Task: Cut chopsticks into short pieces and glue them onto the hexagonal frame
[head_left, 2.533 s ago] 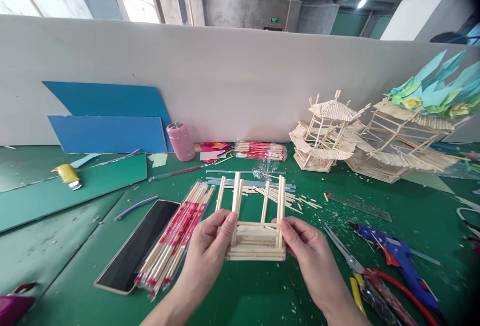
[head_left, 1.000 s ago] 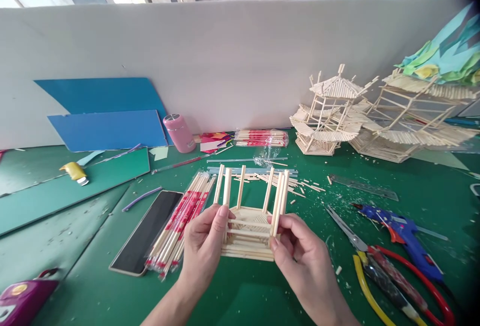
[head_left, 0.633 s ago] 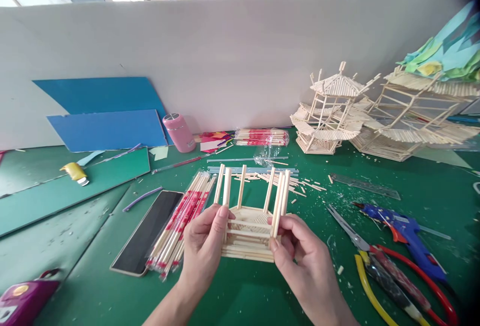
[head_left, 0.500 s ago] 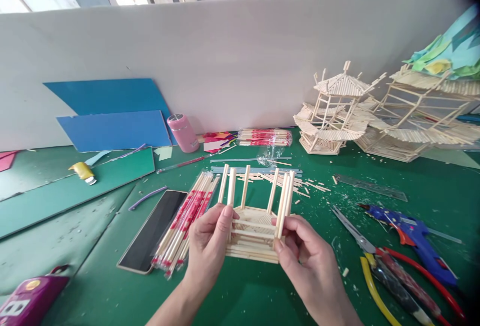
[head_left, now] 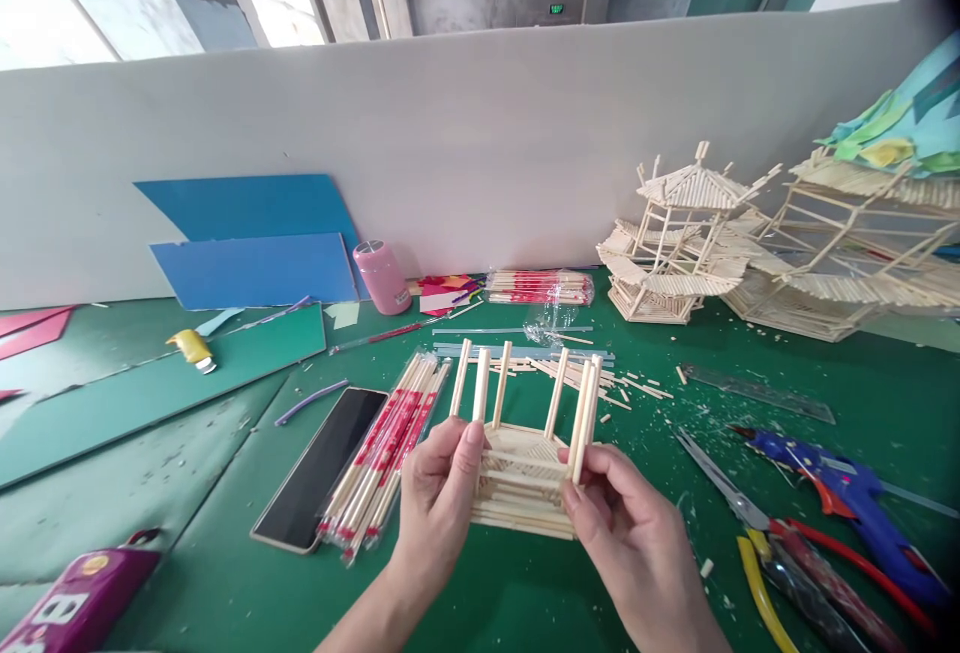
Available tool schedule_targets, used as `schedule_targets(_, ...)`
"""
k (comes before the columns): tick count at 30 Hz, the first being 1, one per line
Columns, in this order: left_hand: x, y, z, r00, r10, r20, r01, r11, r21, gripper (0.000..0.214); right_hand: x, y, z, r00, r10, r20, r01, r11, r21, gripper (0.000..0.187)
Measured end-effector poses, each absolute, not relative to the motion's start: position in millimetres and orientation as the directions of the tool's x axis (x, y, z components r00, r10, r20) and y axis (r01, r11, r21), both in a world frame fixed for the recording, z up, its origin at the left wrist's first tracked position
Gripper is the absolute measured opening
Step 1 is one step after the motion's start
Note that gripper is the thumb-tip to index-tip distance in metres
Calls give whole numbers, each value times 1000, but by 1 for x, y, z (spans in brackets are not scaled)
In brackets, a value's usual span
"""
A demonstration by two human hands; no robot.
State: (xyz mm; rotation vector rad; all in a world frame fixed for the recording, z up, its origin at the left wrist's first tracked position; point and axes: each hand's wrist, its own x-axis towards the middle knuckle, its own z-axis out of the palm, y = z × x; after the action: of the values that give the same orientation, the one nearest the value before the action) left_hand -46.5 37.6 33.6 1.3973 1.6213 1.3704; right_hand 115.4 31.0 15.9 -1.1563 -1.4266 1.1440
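Between my hands is a small wooden stick model (head_left: 525,513), with a flat woven-looking base, low side rails and several upright posts. My left hand (head_left: 442,488) is closed on its left front post, thumb in front. My right hand (head_left: 626,513) pinches the base of the right front posts between thumb and fingers. The model is held over the green table, tilted slightly so its floor shows. Beyond it lie loose cut sticks (head_left: 637,383) and clear glue sticks (head_left: 517,353).
Left of the model lie wrapped chopsticks (head_left: 386,453) and a phone (head_left: 322,473). At right are a blue glue gun (head_left: 832,483), scissors (head_left: 724,483) and yellow-handled pliers (head_left: 769,583). Finished stick pavilions (head_left: 682,253) and a pink bottle (head_left: 382,278) stand along the back partition (head_left: 450,133).
The view has tilted up and shifted slightly left, so everything appears lower and further right. Both hands keep the same grip on the stick model.
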Motion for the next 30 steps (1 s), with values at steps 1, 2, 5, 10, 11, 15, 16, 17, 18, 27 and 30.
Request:
schedule_targets(1, -46, 37, 32, -271, 947, 173, 321, -81, 944, 36, 116, 31, 15, -113, 986, 122, 110, 134, -985, 15)
schedule_targets(2, -45, 37, 30, -269, 949, 165, 301, -80, 950, 36, 117, 30, 15, -115, 984, 138, 113, 151, -982, 14)
schedule_targets(5, -42, 39, 25, -259, 954, 152, 242, -89, 966, 40, 119, 28, 11, -119, 976, 183, 132, 199, -971, 10)
schedule_targets(10, -41, 41, 18, -213, 954, 213, 290, -147, 946, 40, 122, 22, 2, -108, 963, 246, 151, 260, -954, 11)
schedule_targets(11, -41, 40, 18, -216, 950, 224, 302, -153, 941, 39, 122, 21, 0, -105, 960, 258, 158, 273, -949, 12)
schedule_targets(15, -40, 37, 18, -251, 942, 225, 310, -142, 940, 36, 121, 16, -6, -98, 956, 275, 180, 289, -940, 14)
schedule_targets(16, -40, 36, 18, -251, 943, 219, 308, -137, 942, 36, 121, 15, -6, -99, 958, 271, 177, 285, -942, 14)
schedule_targets(17, -39, 34, 19, -247, 946, 212, 303, -132, 944, 37, 121, 15, -5, -100, 959, 265, 169, 278, -946, 14)
schedule_targets(18, -39, 33, 20, -238, 950, 203, 297, -128, 946, 39, 121, 16, -4, -101, 961, 256, 157, 269, -950, 13)
schedule_targets(27, -40, 30, 33, -191, 972, 138, 281, -81, 956, 34, 123, 31, 12, -119, 974, 191, 32, 196, -980, 14)
schedule_targets(30, -39, 32, 32, -141, 979, 148, 294, -102, 950, 32, 126, 39, 10, -123, 972, 199, 31, 204, -978, 18)
